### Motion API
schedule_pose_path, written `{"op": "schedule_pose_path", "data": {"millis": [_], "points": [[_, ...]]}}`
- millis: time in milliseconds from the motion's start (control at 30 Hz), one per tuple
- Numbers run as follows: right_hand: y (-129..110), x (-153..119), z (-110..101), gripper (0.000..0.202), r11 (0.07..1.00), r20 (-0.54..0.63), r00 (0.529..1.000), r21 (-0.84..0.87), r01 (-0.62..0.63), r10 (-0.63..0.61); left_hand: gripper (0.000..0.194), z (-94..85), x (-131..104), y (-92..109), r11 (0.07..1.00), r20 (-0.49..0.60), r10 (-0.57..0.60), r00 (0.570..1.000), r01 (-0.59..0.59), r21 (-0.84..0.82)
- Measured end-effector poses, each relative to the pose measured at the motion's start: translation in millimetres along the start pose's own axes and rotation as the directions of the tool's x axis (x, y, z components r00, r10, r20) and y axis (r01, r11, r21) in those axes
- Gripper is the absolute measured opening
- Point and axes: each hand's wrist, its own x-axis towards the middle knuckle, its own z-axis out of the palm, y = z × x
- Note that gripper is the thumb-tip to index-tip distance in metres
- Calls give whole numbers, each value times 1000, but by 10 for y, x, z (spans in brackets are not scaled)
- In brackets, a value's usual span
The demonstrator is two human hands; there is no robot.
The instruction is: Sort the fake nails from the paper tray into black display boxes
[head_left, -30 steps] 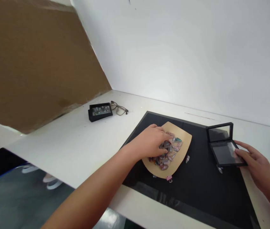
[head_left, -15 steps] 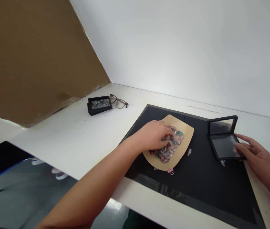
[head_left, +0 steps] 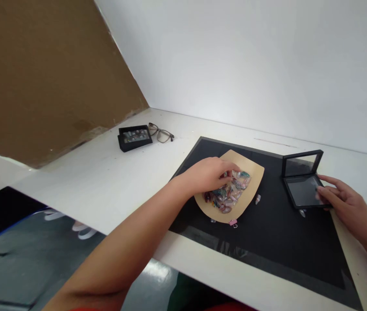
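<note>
My left hand [head_left: 214, 175] rests over a pile of small, shiny, multicoloured nail-shaped pieces [head_left: 231, 194] on a curved tan tray [head_left: 251, 181]. Its fingers are bent and apart, with the index finger and thumb touching the pile; no held piece can be made out. My right hand [head_left: 345, 196] grips a black display case [head_left: 303, 190] by its right edge, thumb on top. The case's windowed lid stands raised, and a clear film covers the base. A pink binder clip [head_left: 233, 223] sits at the tray's near edge.
A black mat [head_left: 277, 246] lies under the tray. One loose piece [head_left: 257, 199] is right of the tray, another [head_left: 302, 213] below the case. A filled black case [head_left: 134, 137] and eyeglasses [head_left: 162, 133] stand at the back left. A brown board [head_left: 50, 82] rises on the left.
My left hand has shifted slightly over the pile, its index finger now stretched further toward the far right. My right hand still holds the raised-lid case. The view has tilted a little.
</note>
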Motion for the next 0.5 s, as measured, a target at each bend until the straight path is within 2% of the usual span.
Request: {"op": "schedule_pose_path", "data": {"millis": [100,300,500], "points": [[26,49,-80,38,998,100,994,37,-49,45,41,7,10,-22,997,-53,22,998,-26,-78],[65,71,-107,40,995,147,987,62,-72,62,41,-3,-3,20,982,-152,36,988,-64,-180],[66,81,-111,38,995,174,982,56,-88,77,34,7,39,-66,997,-183,34,982,-46,-62]]}}
